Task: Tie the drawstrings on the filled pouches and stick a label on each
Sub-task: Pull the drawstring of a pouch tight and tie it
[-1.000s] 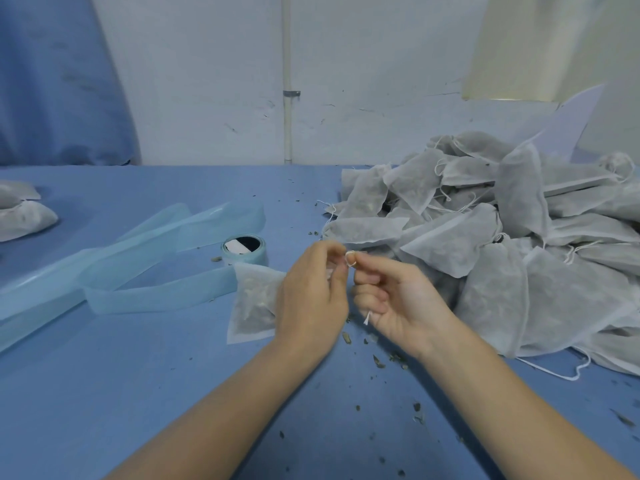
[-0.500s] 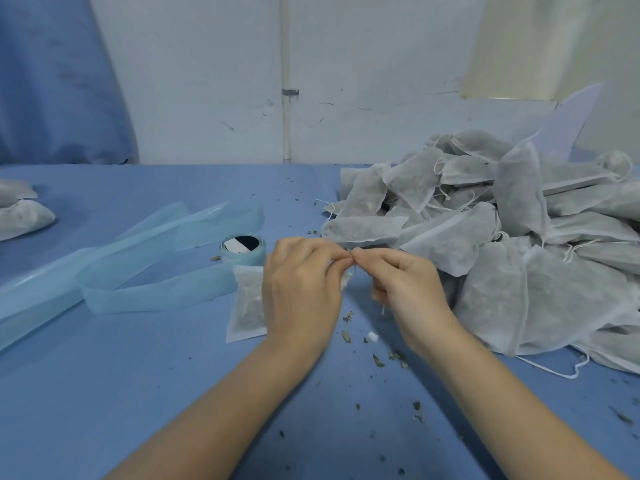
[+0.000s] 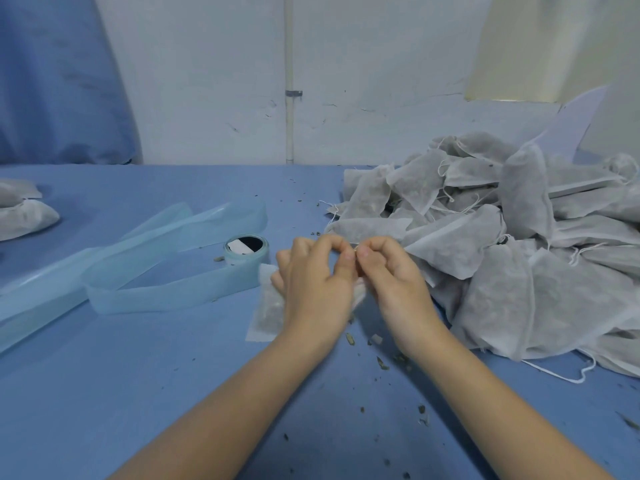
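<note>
Pouch (image 3: 267, 311) sits on the blue table (image 3: 104, 393) at centre, mostly hidden behind the left hand (image 3: 317, 289); only its left edge and lower corner show, plus a sliver of fabric between the two wrists. Drawstring (image 3: 355, 250) is barely visible, a short bit right where the fingertips meet above the pouch.

Left hand: fingers curled, thumb and forefinger pinching the drawstring. Right hand (image 3: 394, 284): same, curled, thumb and forefinger pinching the drawstring. The two pinches are touching each other. Can't tell whether a knot is formed.

Label roll (image 3: 246, 250) stands just left of the left hand, with a long pale-blue backing strip (image 3: 166, 292) looping out from it across the left of the table.

Pile of filled pouches (image 3: 519, 254) on the right, just beside the right hand, loose strings sticking out. Two more pouches (image 3: 20, 213) at the far left edge. Dried herb crumbs (image 3: 381, 362) scattered on the table under and in front of the hands.
</note>
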The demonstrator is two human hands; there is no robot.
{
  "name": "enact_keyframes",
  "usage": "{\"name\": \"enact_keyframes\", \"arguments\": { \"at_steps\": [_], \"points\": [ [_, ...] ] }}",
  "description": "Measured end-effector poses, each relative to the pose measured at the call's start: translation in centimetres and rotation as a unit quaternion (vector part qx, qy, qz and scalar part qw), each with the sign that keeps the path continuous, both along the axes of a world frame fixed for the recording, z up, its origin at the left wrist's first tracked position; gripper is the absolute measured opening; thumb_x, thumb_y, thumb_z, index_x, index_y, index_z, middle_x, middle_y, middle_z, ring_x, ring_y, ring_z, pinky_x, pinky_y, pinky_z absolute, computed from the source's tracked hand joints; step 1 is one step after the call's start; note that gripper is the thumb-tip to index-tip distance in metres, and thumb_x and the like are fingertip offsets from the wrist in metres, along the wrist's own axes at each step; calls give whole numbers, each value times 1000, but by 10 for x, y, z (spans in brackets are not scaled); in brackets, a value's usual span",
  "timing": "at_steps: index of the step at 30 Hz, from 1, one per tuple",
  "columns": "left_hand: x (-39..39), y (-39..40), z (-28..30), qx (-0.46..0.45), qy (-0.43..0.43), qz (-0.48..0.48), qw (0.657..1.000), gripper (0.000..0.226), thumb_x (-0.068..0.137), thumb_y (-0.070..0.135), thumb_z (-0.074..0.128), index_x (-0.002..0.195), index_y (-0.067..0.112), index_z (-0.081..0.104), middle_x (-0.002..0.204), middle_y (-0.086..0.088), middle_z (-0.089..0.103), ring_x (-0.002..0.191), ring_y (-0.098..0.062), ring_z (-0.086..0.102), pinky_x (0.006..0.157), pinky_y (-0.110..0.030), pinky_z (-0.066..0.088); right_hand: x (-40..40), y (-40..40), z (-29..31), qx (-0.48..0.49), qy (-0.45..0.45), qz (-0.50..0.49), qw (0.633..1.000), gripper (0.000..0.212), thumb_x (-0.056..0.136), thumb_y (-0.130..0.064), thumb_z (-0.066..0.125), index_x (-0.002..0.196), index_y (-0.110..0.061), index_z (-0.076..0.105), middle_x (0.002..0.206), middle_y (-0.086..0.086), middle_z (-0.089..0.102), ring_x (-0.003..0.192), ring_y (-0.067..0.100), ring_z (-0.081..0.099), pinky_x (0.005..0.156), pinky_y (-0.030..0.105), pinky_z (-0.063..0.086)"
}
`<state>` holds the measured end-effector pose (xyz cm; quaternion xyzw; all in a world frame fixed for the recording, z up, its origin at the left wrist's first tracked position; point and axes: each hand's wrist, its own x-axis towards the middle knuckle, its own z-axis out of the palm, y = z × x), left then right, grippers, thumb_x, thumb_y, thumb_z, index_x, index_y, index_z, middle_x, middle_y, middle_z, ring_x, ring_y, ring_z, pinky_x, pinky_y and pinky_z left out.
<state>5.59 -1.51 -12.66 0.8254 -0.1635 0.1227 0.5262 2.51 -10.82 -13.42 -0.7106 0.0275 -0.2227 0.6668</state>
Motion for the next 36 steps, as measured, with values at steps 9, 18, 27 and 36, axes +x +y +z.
{"name": "enact_keyframes", "arguments": {
  "at_steps": [9, 18, 27, 36],
  "points": [
    [1, 0, 6, -30, -10, 68, 997, 12, 97, 22, 43, 87, 26, 46, 101, 8, 41, 108, -14, 31, 77, -20, 12, 4, 0, 7, -55, -40, -89, 994, 15, 80, -28, 76, 70, -26, 64, 57, -23, 60, 54, -7, 53, 57, 7, 37],
    [15, 10, 10, -38, -28, 57, 997, 13, 96, 21, 49, 84, 28, 48, 88, 13, 36, 103, -12, 30, 82, -21, 17, 5, -8, 17, -60, -58, -70, 994, 12, 74, -20, 81, 69, -29, 74, 74, -15, 73, 71, -4, 66, 66, 7, 44],
    [17, 13, 11, -217, 340, -180, 897, 47, 73, 45, 68, 107, 13, 67, 108, -5, 69, 98, -19, 67, 90, -38, 53, 16, -8, 19, 240, -91, -167, 952, 8, 73, -17, 81, 69, -22, 77, 68, -4, 68, 66, 7, 63, 68, 21, 53],
    [25, 14, 7, -318, 351, -172, 864, 23, 87, 15, 61, 103, 0, 68, 96, -12, 72, 84, -19, 70, 68, -27, 58, 1, -21, 20, -45, -25, -16, 999, 14, 73, -22, 80, 65, -33, 74, 94, -19, 66, 96, -6, 59, 84, 11, 42]
  ]
}}
